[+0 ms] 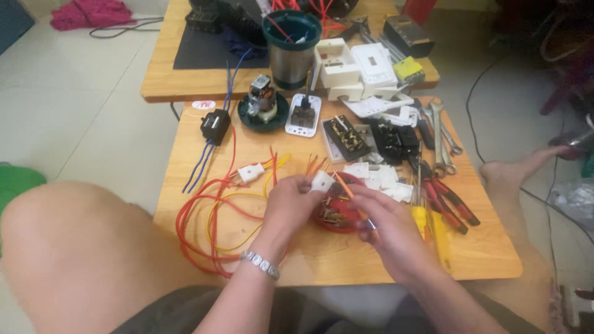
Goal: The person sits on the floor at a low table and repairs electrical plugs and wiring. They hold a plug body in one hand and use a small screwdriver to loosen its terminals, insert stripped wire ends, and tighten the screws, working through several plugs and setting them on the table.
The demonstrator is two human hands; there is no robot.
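Right around the middle of the frame, the left hand (289, 201) has a small white plastic block (322, 181) pinched in its fingertips, so that grip is closed on the block. The block sits just above a little red dish (334, 216) full of small parts. The right hand (380, 219) holds a thin orange-handled screwdriver (348, 188), grip wrapped tight around it. Its long axis runs diagonally, tip pointing up and to the left, right at the white block, handle end trailing toward the lower right into the palm. Can't tell if the tip is actually seated in the block.

To the left of the hands, red and yellow wires (207, 216) loop across the wooden tabletop (482, 260). Pliers with red handles (448, 201) lie to the right, and wrenches (442, 133) further up on the right.
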